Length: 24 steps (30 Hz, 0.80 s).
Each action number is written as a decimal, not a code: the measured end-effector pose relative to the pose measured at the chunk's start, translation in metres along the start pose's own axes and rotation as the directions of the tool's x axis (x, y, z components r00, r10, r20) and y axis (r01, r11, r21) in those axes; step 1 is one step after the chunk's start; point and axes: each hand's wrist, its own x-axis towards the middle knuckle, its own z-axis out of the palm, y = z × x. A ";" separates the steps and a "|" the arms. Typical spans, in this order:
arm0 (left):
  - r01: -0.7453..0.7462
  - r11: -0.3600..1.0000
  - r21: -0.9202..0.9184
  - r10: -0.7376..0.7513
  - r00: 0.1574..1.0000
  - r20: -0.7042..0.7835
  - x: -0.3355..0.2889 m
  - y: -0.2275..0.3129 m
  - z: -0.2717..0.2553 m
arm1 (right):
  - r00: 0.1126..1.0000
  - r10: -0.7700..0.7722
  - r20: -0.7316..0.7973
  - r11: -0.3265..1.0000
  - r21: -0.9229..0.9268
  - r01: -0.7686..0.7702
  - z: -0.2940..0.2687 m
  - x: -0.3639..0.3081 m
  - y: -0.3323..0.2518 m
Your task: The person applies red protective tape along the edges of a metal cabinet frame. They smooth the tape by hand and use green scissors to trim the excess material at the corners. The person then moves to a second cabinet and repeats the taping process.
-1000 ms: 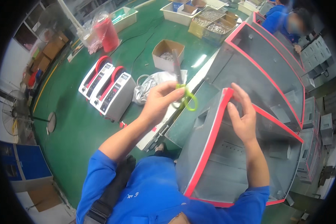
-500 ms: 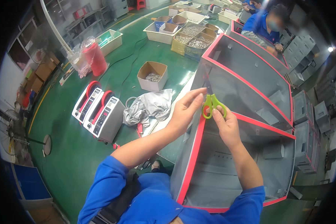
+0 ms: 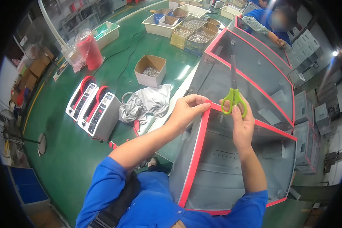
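Observation:
A grey metal cabinet box (image 3: pixel 224 167) with red tape along its edges lies open in front of me. My left hand (image 3: pixel 188 110) pinches the red tape at the box's top left corner. My right hand (image 3: pixel 242 123) holds green-handled scissors (image 3: pixel 234 97), blades pointing up and away, just right of that corner. Both hands are close together over the box's upper rim.
A second red-edged grey box (image 3: pixel 247 72) stands behind. On the green floor at left are two white tape dispensers (image 3: pixel 95 108), a crumpled grey bag (image 3: pixel 146 102), a cardboard box of parts (image 3: pixel 150 70), and bins of parts (image 3: pixel 190 32). Another person in blue (image 3: pixel 271 24) works at top right.
The scissors went from my left hand into my right hand, which now holds them upright. My left hand moved onto the red-taped corner of the box.

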 end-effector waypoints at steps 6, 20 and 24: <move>-0.008 1.000 -0.031 0.009 0.999 0.037 0.000 0.008 0.003 | 0.967 0.225 0.122 0.974 -0.024 -0.224 -0.004 -0.009 0.000; -0.032 0.999 0.019 0.030 0.993 0.118 0.005 0.002 -0.005 | 0.658 0.482 0.578 0.501 0.434 -0.748 -0.012 0.002 -0.025; -0.011 1.000 0.024 0.008 0.993 0.120 0.002 0.006 -0.001 | 0.714 0.424 0.557 0.623 0.393 -0.677 -0.018 -0.009 -0.008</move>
